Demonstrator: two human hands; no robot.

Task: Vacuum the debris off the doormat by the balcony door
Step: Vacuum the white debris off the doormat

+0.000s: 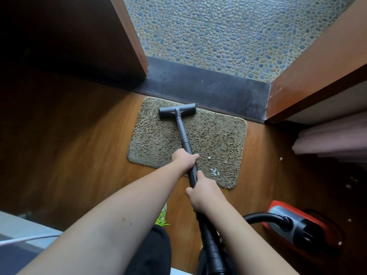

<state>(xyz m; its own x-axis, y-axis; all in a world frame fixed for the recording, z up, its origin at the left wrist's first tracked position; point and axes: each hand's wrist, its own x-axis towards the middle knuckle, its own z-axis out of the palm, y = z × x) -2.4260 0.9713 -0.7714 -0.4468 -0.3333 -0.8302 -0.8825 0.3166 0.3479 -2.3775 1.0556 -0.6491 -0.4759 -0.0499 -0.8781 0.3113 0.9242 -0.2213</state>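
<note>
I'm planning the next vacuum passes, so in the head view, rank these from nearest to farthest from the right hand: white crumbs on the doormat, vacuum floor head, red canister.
1. white crumbs: just right of the right hand, on the doormat's near corner.
2. red canister: on the floor, lower right.
3. vacuum floor head: at the mat's far edge, by the threshold.

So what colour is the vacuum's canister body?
Orange-red with a grey top, seen in the head view: canister body, lower right.

Pebble-tiled balcony floor beyond dark threshold; wood floor inside; pinkish curtain at right; green shoe nr bottom.
</note>
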